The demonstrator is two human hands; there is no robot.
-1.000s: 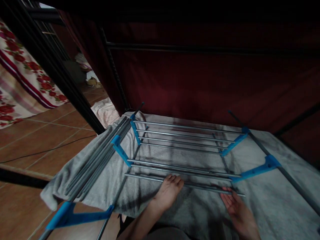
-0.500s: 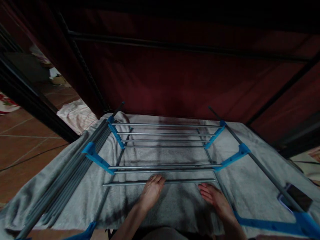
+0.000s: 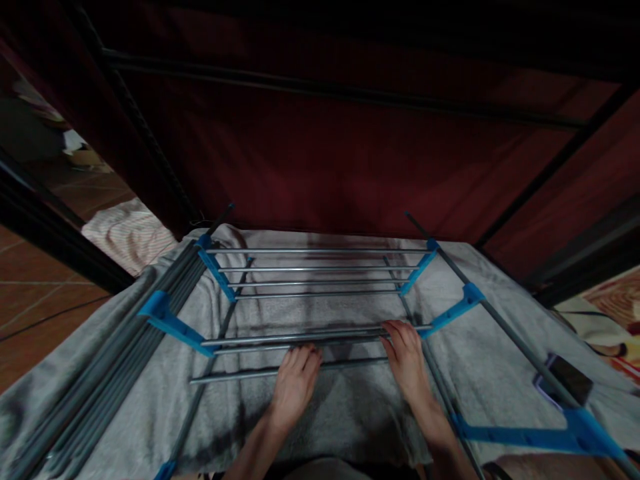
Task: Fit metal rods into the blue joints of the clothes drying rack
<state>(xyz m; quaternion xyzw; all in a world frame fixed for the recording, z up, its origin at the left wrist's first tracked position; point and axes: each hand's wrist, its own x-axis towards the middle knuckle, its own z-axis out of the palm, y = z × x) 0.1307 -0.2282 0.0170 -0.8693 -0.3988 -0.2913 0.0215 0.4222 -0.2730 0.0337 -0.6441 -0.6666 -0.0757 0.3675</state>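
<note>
Rods (image 3: 235,377) run under the palm-down left hand (image 3: 295,379) and right hand (image 3: 406,357).

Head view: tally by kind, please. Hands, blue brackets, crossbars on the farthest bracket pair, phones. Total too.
Hands: 2 (left hand, right hand)
Blue brackets: 6, one mostly cut off at the bottom edge
Far crossbars: 4
Phone: 1
Total: 13
</note>
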